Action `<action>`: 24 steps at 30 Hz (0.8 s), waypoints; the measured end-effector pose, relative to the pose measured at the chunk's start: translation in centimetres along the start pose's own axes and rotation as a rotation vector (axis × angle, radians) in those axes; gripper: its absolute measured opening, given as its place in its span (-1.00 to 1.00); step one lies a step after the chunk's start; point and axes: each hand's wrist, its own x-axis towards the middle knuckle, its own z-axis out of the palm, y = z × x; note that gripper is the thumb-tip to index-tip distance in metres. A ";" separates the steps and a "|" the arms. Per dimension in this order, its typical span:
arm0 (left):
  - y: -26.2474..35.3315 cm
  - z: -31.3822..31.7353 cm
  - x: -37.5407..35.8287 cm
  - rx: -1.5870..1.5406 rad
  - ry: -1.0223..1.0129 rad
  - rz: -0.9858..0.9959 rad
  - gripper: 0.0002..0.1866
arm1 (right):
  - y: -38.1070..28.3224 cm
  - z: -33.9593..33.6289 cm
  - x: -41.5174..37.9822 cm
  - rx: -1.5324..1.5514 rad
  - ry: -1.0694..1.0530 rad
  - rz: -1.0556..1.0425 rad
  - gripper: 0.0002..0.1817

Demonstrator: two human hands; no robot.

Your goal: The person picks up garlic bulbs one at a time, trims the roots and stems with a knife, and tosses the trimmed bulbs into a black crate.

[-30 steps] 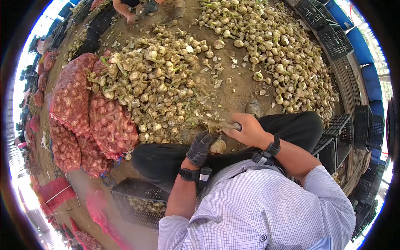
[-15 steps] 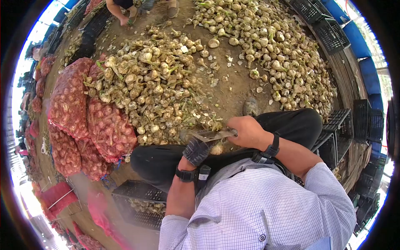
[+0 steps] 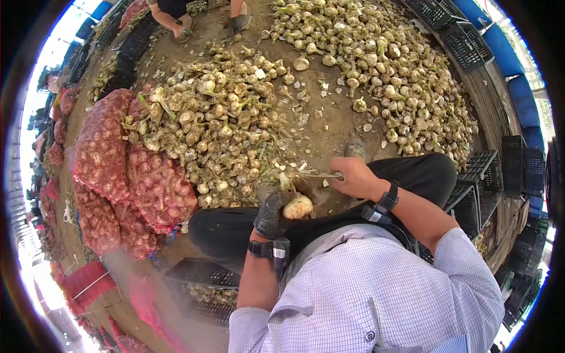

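My gloved left hand (image 3: 271,215) is closed around a garlic bulb (image 3: 298,207), its pale round end toward my lap and its cut-looking neck pointing away. My bare right hand (image 3: 356,178) grips a knife (image 3: 318,175), with the thin edge of its blade extending left, just beyond the bulb's neck. The blade and the bulb look apart, though the exact gap is hard to judge. Just beyond my left hand lies a heap of garlic with stems (image 3: 218,129).
Another garlic heap (image 3: 406,82) spreads at the far right. Full red mesh sacks (image 3: 103,141) stand at left. Black crates (image 3: 479,176) line the right side, and another crate (image 3: 200,282) sits behind my left elbow. A co-worker's hand (image 3: 179,32) works at the top.
The knife has turned from showing its broad face to nearly edge-on and moved away from my left hand. The garlic bulb in my left hand now shows clearly. The co-worker's hands shifted slightly.
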 end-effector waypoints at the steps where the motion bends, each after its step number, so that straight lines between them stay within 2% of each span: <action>1: 0.0 0.2 0.0 -0.004 -0.014 0.016 -0.58 | -0.1 0.0 0.0 0.027 0.001 -0.032 -0.77; 4: 1.4 1.5 -0.2 -0.052 -0.134 0.000 -0.57 | -0.1 0.4 0.1 0.034 -0.036 -0.078 -0.77; 6: 3.1 2.5 0.0 -0.074 -0.235 -0.032 -0.59 | -1.0 0.2 0.4 0.190 -0.070 -0.054 -0.70; 9: -2.0 -0.6 1.1 -0.610 -0.206 -0.471 -0.65 | -2.3 1.1 0.8 0.418 -0.037 -0.062 -0.62; 11: -4.5 -1.8 1.3 -0.035 -0.296 -0.095 -0.67 | -2.6 1.3 0.9 0.463 -0.056 -0.036 -0.56; 13: -4.1 -1.3 1.4 0.166 -0.315 0.011 -0.67 | -3.0 0.7 1.0 0.401 -0.148 0.033 -0.50; 16: -1.3 0.8 1.4 -0.048 -0.199 -0.218 -0.63 | -4.1 -1.0 1.3 0.345 -0.179 0.213 -0.45; 18: 1.2 2.1 1.1 -0.131 -0.041 -0.342 -0.59 | -4.5 -1.1 1.5 0.363 -0.161 0.258 -0.45; 20: -0.3 1.5 1.5 0.170 -0.076 -0.135 -0.59 | -4.4 -0.6 1.5 0.373 -0.112 0.254 -0.46; 22: 0.2 1.9 1.5 0.255 -0.055 -0.060 -0.59 | -3.9 0.6 1.5 0.374 -0.032 0.195 -0.47; 24: 0.9 2.4 1.6 0.128 0.014 -0.121 -0.60 | -3.6 0.7 1.2 0.267 0.043 0.175 -0.64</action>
